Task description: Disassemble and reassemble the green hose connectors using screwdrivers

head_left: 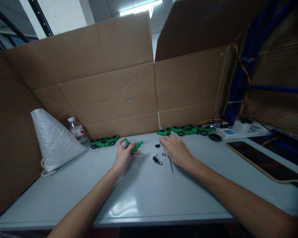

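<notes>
Green plastic toy piece (137, 146), probably light, stiff, thin-edged; best held by sides. Left grip (125, 152) pinches it; right grip (175, 149), right of small black part (157, 145), closure unclear.

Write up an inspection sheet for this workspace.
Surface: pale grey table, glare near its front edge.
Job's things: green toy piece; small black and white parts and thin metal rod on the table; green toy cars behind.
Clutter: white bag, bottle, phone.
Hands: left hand grips the green toy piece; right hand has fingers lowered, grasp unclear.
Cables: yellow-red wire along a blue post.
Surroundings: cardboard walls, ceiling light.
</notes>
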Demonstrator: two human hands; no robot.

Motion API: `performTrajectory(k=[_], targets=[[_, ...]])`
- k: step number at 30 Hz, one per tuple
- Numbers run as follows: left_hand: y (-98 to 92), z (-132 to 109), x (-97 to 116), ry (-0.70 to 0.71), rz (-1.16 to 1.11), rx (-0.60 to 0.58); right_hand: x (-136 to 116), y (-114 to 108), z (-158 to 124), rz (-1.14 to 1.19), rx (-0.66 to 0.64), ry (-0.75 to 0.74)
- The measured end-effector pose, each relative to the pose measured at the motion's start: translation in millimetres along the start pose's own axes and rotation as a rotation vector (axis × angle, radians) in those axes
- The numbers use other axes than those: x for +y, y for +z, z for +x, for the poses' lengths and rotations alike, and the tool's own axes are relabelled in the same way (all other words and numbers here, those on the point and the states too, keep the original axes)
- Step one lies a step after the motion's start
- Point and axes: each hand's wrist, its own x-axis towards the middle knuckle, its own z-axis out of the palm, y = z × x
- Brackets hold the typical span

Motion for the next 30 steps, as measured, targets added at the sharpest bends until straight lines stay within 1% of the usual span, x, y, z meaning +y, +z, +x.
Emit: performTrajectory(k=[2,5,10,14,19,21,24,27,30], targets=[[-0.1,0,1,0.009,0.006,-0.004,5,-1,1,-0.018,-0.019,0.065],[-0.7,0,4,0.035,0.015,-0.023,12,-2,2,-0.008,-0.060,0.106],[-3.2,2,4,0.056,0.011,0.038,15,-3,3,0.013,-0.091,0.109],[-3.4,4,1,0.052,0.012,0.037,13,1,3,0.003,-0.080,0.086],[-0.2,3,2,0.046,0.005,-0.035,4,13,-1,0.050,-0.077,-0.075],[1.0,1,3,0.041,-0.001,-0.065,0,17,-2,0.060,-0.088,-0.108],[1.8,-1,4,0.028,-0.002,-0.112,-2,20,-2,0.065,-0.105,-0.106],[2.4,-3,4,0.016,-0.003,-0.173,0,18,-1,0.050,-0.091,-0.079],[3.9,-5,4,0.008,-0.004,-0.197,3,14,0,0.041,-0.093,-0.051]])
